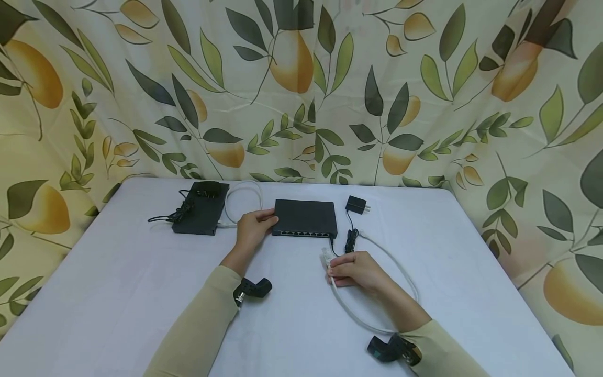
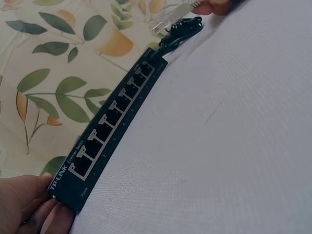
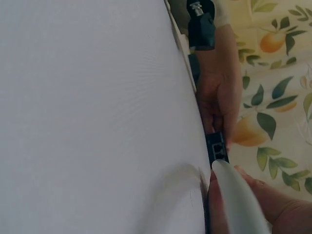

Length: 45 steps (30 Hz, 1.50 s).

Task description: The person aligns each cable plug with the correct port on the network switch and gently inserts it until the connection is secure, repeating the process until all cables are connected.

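A black TP-LINK Ethernet switch [image 1: 304, 213] lies flat on the table, its row of ports [image 2: 112, 114] facing the person. My left hand [image 1: 252, 229] grips its left end, thumb and fingers visible around that corner in the left wrist view. Just in front of the switch's right end, my right hand [image 1: 359, 270] pinches a white Ethernet cable [image 1: 409, 277] close behind its clear plug [image 2: 168, 18]. The plug is apart from the ports and points toward the switch. From the hand the cable loops round to the right; close up it blurs in the right wrist view.
A black power adapter [image 1: 356, 204] with a bundled cord [image 1: 350, 240] lies right of the switch. To the left sits another flat black box [image 1: 200, 212] with a bundled cord [image 1: 181, 212] and a white cable [image 1: 260, 195]. A patterned curtain [image 1: 330, 131] hangs behind the white table [image 1: 118, 293].
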### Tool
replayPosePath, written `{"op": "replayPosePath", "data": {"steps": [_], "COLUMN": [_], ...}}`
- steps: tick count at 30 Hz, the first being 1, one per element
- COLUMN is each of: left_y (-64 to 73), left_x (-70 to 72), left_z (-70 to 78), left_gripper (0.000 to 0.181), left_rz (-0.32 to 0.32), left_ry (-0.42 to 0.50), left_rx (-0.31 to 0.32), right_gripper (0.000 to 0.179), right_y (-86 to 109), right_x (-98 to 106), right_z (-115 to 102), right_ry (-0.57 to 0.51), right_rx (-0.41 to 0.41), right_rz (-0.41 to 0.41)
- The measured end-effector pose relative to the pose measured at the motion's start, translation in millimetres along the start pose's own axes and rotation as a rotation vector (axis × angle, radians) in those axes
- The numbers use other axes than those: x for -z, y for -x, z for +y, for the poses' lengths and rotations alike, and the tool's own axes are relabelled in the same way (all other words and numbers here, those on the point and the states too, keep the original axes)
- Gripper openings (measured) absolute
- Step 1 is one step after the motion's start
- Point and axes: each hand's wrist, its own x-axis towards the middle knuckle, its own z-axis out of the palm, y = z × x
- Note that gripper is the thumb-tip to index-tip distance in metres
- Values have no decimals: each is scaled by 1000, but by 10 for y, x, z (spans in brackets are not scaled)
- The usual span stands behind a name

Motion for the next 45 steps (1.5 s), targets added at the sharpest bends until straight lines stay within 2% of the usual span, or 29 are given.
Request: {"op": "replayPosePath", "data": {"steps": [17, 37, 45], "left_y": [-2, 10, 17], "left_x": [0, 7, 14], "left_z": [6, 16, 21], "left_gripper": [29, 30, 30], "left_rz": [2, 0, -1], "left_ry": [-16, -27, -30], "left_rx": [7, -2, -6], "right_gripper": [30, 18, 18], "right_y": [-97, -249, -311], "right_x": [-230, -377, -402], "right_z": [-102, -154, -190], "right_ry": [3, 8, 35], "right_rx": [6, 10, -3], "right_rz": [16, 101, 101]}}
